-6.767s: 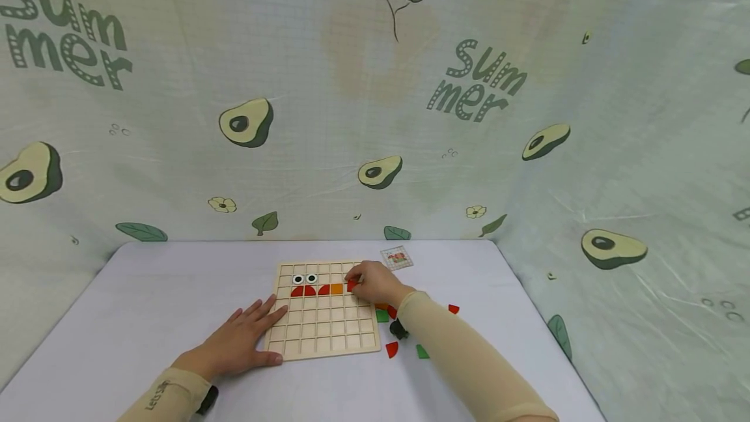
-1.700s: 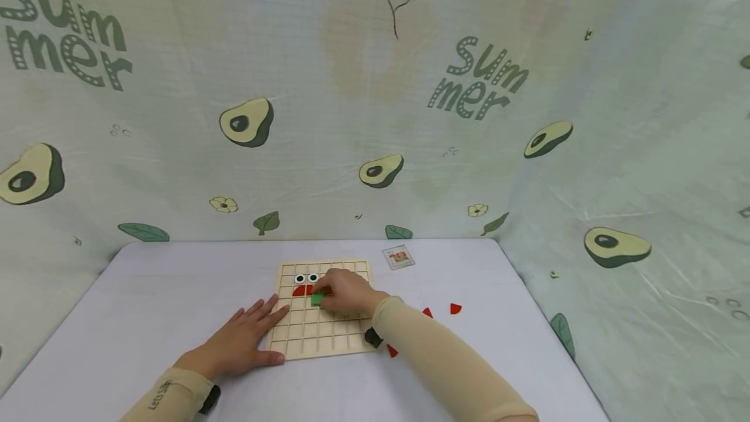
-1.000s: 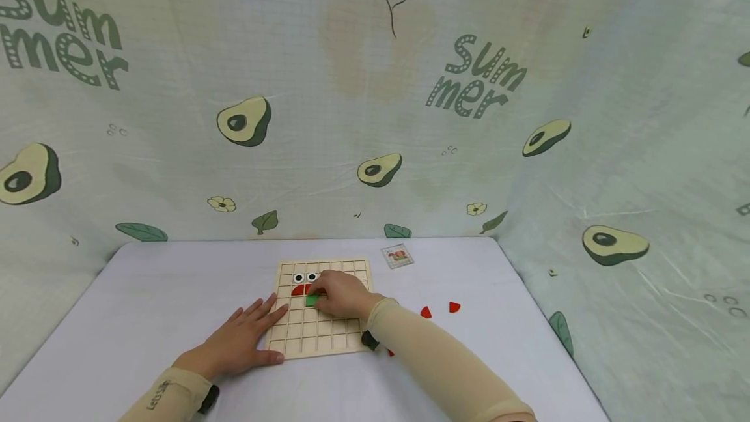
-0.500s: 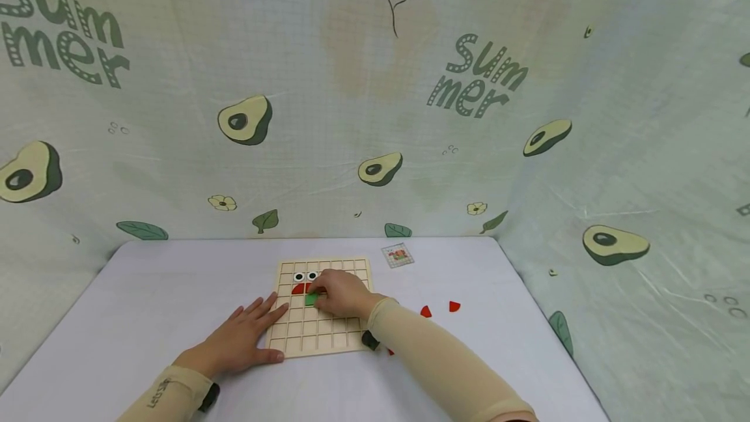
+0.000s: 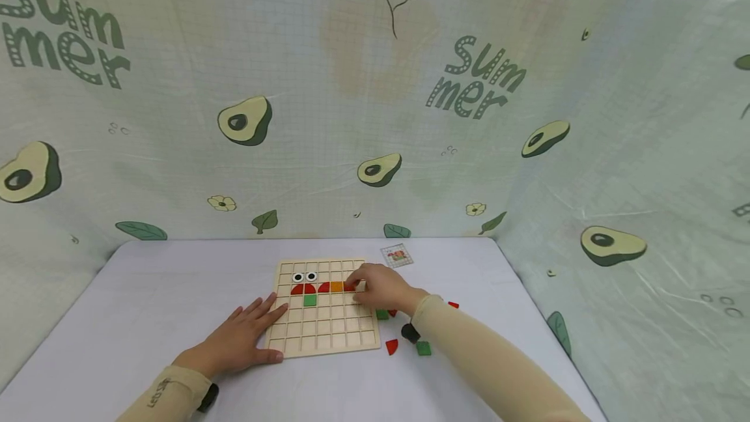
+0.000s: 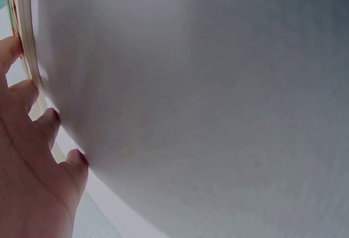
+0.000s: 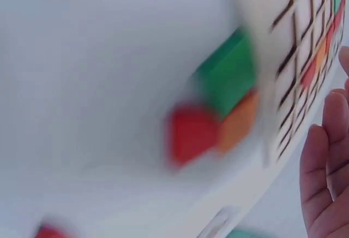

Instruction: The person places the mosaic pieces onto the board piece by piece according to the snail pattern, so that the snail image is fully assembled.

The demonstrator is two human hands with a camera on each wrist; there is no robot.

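My left hand (image 5: pixel 237 340) lies spread at the left edge of the wooden grid board (image 5: pixel 346 331), fingertips on its rim. The same hand (image 6: pixel 32 156) shows along the board's side in the left wrist view. My right hand (image 5: pixel 383 286) hovers over the board's right part, thumb and fingers apart, nothing visible between them; its fingertips overlap a red piece (image 5: pixel 348 287). Left of that lie an orange square (image 5: pixel 336 287) and several red quarter-round pieces (image 5: pixel 310 289). Two eye tiles (image 5: pixel 298 277) sit above, and a green square (image 5: pixel 310 300) sits in the row below.
Right of the board are loose pieces: a green square (image 5: pixel 423 348), a red quarter-round (image 5: pixel 392 346) and another green piece (image 5: pixel 382 314). An orange piece (image 7: pixel 240 122) shows beside the board in the right wrist view. A picture card (image 5: pixel 396 255) lies behind the board's right corner.
My right hand has let go of the green square, which now lies on the board below the second red piece, and has moved right. The left hand has stayed put.
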